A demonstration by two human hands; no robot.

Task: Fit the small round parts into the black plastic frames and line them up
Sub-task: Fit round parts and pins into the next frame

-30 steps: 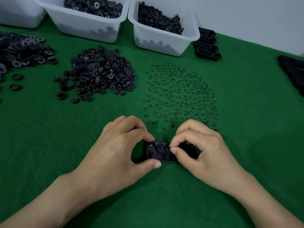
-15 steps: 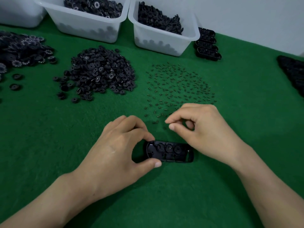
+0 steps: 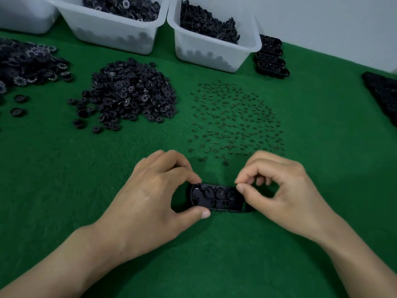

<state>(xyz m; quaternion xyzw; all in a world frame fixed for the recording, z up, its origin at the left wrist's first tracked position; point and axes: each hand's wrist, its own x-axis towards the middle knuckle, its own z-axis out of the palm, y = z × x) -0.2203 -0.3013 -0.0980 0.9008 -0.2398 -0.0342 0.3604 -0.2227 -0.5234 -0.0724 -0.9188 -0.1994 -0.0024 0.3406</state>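
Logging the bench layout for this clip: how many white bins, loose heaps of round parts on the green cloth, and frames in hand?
White plastic bins: 3
Loose heaps of round black parts: 2
Black plastic frame in the left hand grip: 1
Total: 6

A broad surface (image 3: 64,190) covered in deep green felt, matte and slightly fuzzy. Behind it on the far right, a plain pale grey wall (image 3: 333,24) meets the felt along a slanting line. The light is soft and rather dim — shadows fall faint and blurred.
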